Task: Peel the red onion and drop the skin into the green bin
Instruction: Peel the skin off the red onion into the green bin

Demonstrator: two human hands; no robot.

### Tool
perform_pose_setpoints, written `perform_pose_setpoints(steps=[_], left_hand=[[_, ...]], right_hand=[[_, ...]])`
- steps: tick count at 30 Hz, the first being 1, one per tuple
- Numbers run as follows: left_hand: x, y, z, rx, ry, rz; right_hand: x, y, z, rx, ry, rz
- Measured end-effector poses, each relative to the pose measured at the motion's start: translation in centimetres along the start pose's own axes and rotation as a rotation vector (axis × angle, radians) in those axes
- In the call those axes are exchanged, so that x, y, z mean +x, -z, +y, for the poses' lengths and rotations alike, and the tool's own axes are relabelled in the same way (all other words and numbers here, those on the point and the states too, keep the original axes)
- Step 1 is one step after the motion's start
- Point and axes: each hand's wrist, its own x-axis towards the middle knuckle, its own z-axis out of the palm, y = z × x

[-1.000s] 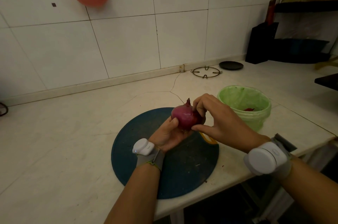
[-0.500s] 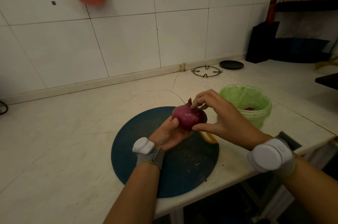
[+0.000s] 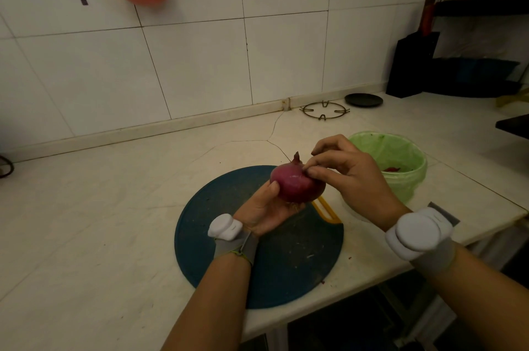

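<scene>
A red onion (image 3: 294, 184) with its pointed tip up sits in my left hand (image 3: 264, 211), which cups it from below above the round dark blue cutting board (image 3: 229, 250). My right hand (image 3: 350, 179) reaches in from the right, its thumb and forefinger pinching the skin near the onion's top. The green bin (image 3: 400, 176), lined with a green bag, stands on the counter just right of my hands; a few red scraps lie inside it.
A yellow-handled tool (image 3: 326, 210) lies partly under the onion at the board's right edge. A metal stove ring (image 3: 324, 110) and a black lid (image 3: 363, 99) rest by the wall. A knife block (image 3: 412, 64) stands far right. The counter edge runs close on the right.
My right hand has shifted from wrapping the onion's right side to pinching at its top, fingers lifted. The onion and my left hand have stayed in nearly the same place.
</scene>
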Motion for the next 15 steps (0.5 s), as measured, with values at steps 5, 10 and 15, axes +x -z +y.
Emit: perform_pose_setpoints(steps=[5, 10, 15], left_hand=[[-0.05, -0.17, 0.02, 0.019, 0.008, -0.003], [-0.03, -0.21, -0.03, 0.014, -0.003, 0.011], [0.01, -0.21, -0.01, -0.088, -0.015, 0.054]], right_hand=[[-0.11, -0.06, -0.23, -0.058, 0.016, -0.026], [-0.3, 0.26, 0.14, -0.113, 0.015, -0.062], [-0.42, 0.42, 0.33, -0.102, 0.005, -0.092]])
